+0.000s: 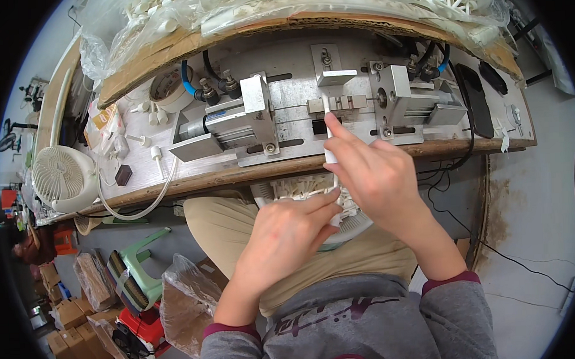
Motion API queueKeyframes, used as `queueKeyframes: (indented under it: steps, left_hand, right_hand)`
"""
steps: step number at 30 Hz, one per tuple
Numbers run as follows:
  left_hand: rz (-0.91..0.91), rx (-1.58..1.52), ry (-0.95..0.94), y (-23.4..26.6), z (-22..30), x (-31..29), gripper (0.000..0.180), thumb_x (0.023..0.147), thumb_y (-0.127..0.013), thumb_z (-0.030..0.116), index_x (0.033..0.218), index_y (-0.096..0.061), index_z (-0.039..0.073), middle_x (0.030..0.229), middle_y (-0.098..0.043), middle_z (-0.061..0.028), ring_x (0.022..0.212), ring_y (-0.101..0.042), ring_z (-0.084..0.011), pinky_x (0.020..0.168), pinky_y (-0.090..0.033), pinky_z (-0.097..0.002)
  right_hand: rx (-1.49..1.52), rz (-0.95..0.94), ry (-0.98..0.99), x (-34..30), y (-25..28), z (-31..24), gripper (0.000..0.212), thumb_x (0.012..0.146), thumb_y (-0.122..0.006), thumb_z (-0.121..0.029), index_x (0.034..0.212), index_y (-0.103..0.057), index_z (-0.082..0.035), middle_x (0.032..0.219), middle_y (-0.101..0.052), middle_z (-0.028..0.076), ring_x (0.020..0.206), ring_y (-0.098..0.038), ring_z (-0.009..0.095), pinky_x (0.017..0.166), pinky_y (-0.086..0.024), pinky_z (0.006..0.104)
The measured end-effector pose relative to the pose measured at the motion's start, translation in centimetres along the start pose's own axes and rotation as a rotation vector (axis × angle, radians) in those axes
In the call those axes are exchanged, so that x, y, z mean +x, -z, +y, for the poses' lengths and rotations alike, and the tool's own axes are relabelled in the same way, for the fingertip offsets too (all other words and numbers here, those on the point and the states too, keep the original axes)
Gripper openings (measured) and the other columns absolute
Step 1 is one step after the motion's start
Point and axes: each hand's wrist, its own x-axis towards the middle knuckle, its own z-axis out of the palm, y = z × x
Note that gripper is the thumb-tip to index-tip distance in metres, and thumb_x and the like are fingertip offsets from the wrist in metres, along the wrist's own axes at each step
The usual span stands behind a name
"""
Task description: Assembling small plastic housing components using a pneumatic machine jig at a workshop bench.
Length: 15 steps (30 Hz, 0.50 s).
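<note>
My right hand [379,179] is closed around a white plastic piece [330,154] at the table's front edge. Its index fingertip rests at a slim white stem [326,103], which lies across the small notched metal block [354,102] of a clamping fixture. Whether stem and piece are one part is hidden by the fingers. Below it, over my lap, my left hand [289,233] pinches another white plastic piece [336,220], mostly covered by the fingers. Under both hands sits a pale basket [261,193] with many small white plastic parts [300,187].
Metal cylinder units, one left [235,121] and one right [418,99], flank the block. A small fan [62,174], a tape roll [170,87] and loose white parts are at left; a dark phone [475,103] is at right. A cardboard sheet [232,42] overhangs the back.
</note>
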Motion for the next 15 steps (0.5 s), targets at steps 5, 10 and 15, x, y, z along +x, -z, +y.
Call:
queueKeyframes:
  steps: [5,10,15]
  left_hand:
    - [-0.103,-0.069,0.052,-1.2,-1.2,-1.2,0.023,0.077,-0.080,0.016,0.097,-0.076,0.006,0.110,-0.074,-0.0038,0.077,-0.072,-0.0240,0.065,-0.055,-0.0348]
    - [-0.172,-0.111,0.047,-3.1,-2.1,-0.9,0.022,0.078,-0.078,0.016,0.098,-0.076,0.006,0.114,-0.073,-0.0041,0.083,-0.072,-0.0254,0.071,-0.057,-0.0365]
    - [-0.198,-0.101,0.021,-5.1,-2.5,-1.0,0.021,0.079,-0.077,0.016,0.098,-0.076,0.006,0.115,-0.073,-0.0053,0.090,-0.071,-0.0280,0.076,-0.057,-0.0391]
  right_hand:
    - [-0.055,-0.123,-0.013,1.6,0.2,0.2,0.030,0.073,-0.079,-0.009,0.099,-0.064,-0.004,0.127,-0.069,0.012,0.054,-0.056,0.022,0.056,-0.048,0.0295]
    - [-0.029,-0.161,-0.025,1.9,0.4,0.6,0.031,0.072,-0.079,-0.010,0.098,-0.063,-0.005,0.127,-0.069,0.011,0.056,-0.060,0.024,0.057,-0.050,0.0311]
    - [-0.052,-0.155,0.006,2.4,0.9,0.6,0.034,0.072,-0.081,-0.013,0.101,-0.065,-0.005,0.125,-0.070,0.010,0.059,-0.063,0.023,0.058,-0.051,0.0311]
